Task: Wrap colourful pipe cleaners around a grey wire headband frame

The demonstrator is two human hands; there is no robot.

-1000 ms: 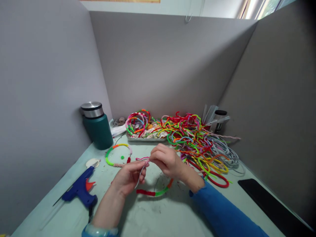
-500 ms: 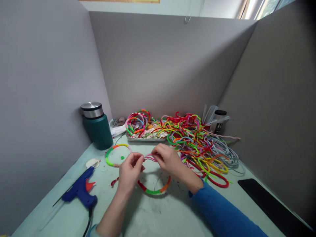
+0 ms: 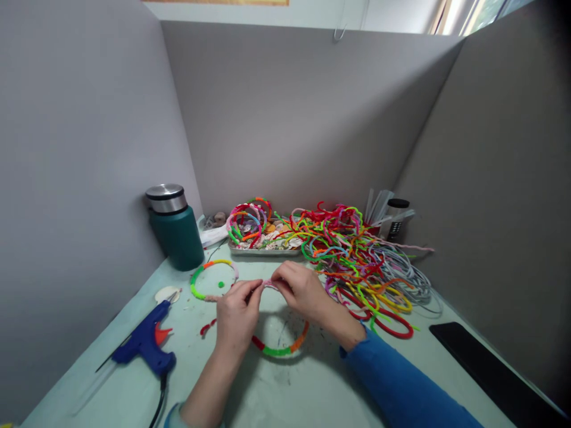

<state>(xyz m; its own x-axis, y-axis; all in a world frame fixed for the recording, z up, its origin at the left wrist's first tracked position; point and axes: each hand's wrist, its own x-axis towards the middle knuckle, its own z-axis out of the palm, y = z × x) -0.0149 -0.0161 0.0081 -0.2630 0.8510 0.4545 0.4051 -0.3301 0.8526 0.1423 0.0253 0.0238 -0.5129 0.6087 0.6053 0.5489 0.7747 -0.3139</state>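
Between my fingertips runs a short stretch of pink pipe cleaner (image 3: 270,285), above the middle of the table. My left hand (image 3: 241,309) pinches its left end with thumb and fingers. At the other end, my right hand (image 3: 300,290) is closed on it too, hiding part of the strand. Below the hands curves a ring (image 3: 277,352) wrapped in red, green and orange; its upper part is hidden, and I cannot tell how it joins the pink piece. A second wrapped ring (image 3: 196,290) lies to the left of my left hand.
A blue glue gun (image 3: 145,342) lies at left, near a green bottle (image 3: 178,235). At the back, a metal tray (image 3: 263,252) holds several rings and small pieces. A large pile of pipe cleaners (image 3: 343,244) spreads rightward. A black phone-like slab (image 3: 486,362) lies at right.
My left hand has turned slightly, its fingers closing in on the pink pipe cleaner. The hands are a little nearer each other, and the pink loop between them looks pulled tighter.
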